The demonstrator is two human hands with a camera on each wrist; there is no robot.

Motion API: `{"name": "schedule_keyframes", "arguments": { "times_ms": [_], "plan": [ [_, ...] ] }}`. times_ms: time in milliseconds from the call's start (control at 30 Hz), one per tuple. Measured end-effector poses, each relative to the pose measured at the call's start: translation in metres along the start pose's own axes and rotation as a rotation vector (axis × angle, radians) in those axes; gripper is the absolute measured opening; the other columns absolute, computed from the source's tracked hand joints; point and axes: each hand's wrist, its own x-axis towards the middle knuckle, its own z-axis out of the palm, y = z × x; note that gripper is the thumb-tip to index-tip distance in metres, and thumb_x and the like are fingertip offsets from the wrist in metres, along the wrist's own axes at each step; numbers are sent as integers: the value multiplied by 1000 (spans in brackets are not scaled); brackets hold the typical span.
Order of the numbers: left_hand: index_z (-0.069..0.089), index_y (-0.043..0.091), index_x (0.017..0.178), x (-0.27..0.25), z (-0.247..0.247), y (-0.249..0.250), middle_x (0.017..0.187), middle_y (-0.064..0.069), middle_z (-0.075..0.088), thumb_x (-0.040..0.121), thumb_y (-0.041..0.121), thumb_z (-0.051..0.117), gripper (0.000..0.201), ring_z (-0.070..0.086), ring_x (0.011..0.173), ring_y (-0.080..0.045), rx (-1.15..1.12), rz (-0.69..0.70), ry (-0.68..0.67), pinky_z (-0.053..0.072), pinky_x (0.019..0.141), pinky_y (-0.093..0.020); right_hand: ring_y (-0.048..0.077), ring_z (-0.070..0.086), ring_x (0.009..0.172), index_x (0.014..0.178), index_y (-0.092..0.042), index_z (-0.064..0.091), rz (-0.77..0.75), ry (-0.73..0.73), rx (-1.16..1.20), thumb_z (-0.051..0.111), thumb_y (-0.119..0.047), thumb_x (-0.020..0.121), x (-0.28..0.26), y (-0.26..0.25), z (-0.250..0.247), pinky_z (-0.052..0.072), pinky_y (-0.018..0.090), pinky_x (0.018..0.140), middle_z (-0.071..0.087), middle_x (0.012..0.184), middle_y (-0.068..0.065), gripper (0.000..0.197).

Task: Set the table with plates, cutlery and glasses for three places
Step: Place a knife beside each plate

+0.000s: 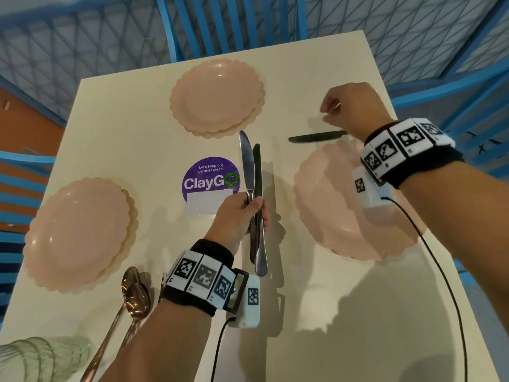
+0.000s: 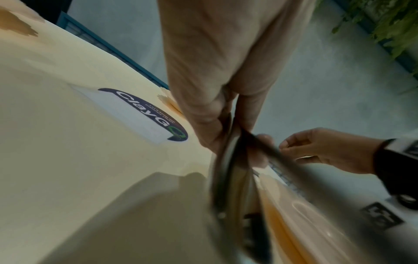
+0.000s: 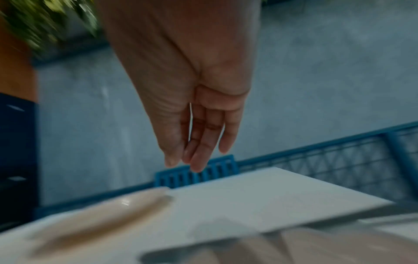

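My left hand (image 1: 242, 213) grips two steel table knives (image 1: 252, 166) by their handles, blades pointing away over the table's middle; close up the knives (image 2: 233, 178) blur below the left hand (image 2: 217, 107). A third knife (image 1: 316, 137) lies flat on the table just beyond the right pink plate (image 1: 330, 205). Hovering over that knife's handle end, my right hand (image 1: 330, 108) holds nothing; its fingers (image 3: 199, 151) hang loosely downward. Two more scalloped pink plates sit at the far side (image 1: 217, 97) and the left (image 1: 77, 232); each looks like a stacked pair.
Copper spoons (image 1: 132, 296) lie at the near left, beside a ribbed green glass (image 1: 35, 359) at the corner. A purple ClayGo sticker (image 1: 209, 183) marks the cream table (image 1: 316, 312). Blue chairs (image 3: 196, 176) surround the table edges.
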Motion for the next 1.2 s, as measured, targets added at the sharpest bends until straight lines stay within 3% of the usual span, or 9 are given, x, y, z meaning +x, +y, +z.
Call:
{"name": "schedule_keyframes", "arguments": {
  "times_ms": [67, 133, 300, 433, 533, 633, 867, 1033, 1200],
  "plan": [
    [59, 7, 85, -3, -5, 3, 65, -3, 63, 98, 12, 43, 22, 62, 62, -16, -42, 12, 28, 54, 74, -30, 22, 65, 84, 96, -4, 68, -61, -76, 133, 68, -14, 82, -20, -34, -3, 44, 22, 79, 71, 97, 11, 18],
    [60, 7, 85, -6, -11, 6, 70, -5, 64, 97, 11, 44, 21, 63, 65, -16, -71, 28, 52, 54, 75, -29, 11, 64, 69, 95, -8, 67, -52, -304, 215, 67, -24, 84, -45, -66, 3, 47, 20, 72, 73, 90, 4, 18],
    [61, 4, 90, -16, -28, 14, 66, -3, 64, 96, 10, 47, 16, 63, 56, -9, -91, 91, 155, 55, 58, -21, 7, 63, 65, 93, -13, 59, -56, -643, 383, 62, -30, 88, -102, -122, 39, 50, 19, 61, 68, 85, 1, 18],
    [62, -1, 91, -28, -43, 17, 69, -10, 62, 93, 7, 51, 13, 63, 50, -10, -91, 133, 221, 55, 55, -26, 30, 69, 83, 94, -7, 51, -45, -572, 531, 65, -15, 85, -120, -146, 59, 59, 40, 71, 58, 79, 3, 19],
    [62, -3, 89, -39, -58, 21, 78, -18, 63, 92, 7, 52, 15, 63, 64, -24, -86, 136, 268, 55, 65, -33, 31, 69, 84, 92, -8, 56, -96, -565, 565, 64, -10, 85, -121, -162, 61, 58, 46, 77, 65, 82, 11, 11],
    [61, 2, 79, -50, -77, 30, 85, -23, 63, 95, 8, 48, 21, 62, 74, -33, -61, 142, 277, 55, 76, -43, 27, 71, 79, 102, -6, 61, -104, -549, 634, 65, -9, 85, -119, -175, 55, 59, 41, 75, 65, 75, 4, 18],
    [57, -2, 80, -80, -137, 79, 77, -20, 67, 97, 9, 44, 24, 67, 60, -24, 45, 108, 214, 59, 64, -30, 10, 63, 59, 104, -1, 65, -164, -418, 770, 63, -3, 86, -110, -216, 38, 51, 13, 54, 64, 69, 4, 19],
    [57, -1, 83, -107, -204, 118, 59, -10, 70, 99, 17, 41, 29, 69, 51, -16, 169, 87, 282, 56, 49, -20, 13, 61, 60, 100, -5, 63, -93, -378, 834, 54, -2, 91, -88, -235, 34, 56, 38, 72, 62, 85, 13, 13],
    [55, 4, 80, -136, -281, 131, 49, -1, 64, 101, 21, 36, 33, 57, 37, -6, 241, 67, 348, 46, 37, -14, 8, 50, 61, 106, -16, 58, -115, -329, 669, 45, -3, 95, -60, -250, 38, 46, 8, 46, 59, 85, -3, 22]
  ]
}}
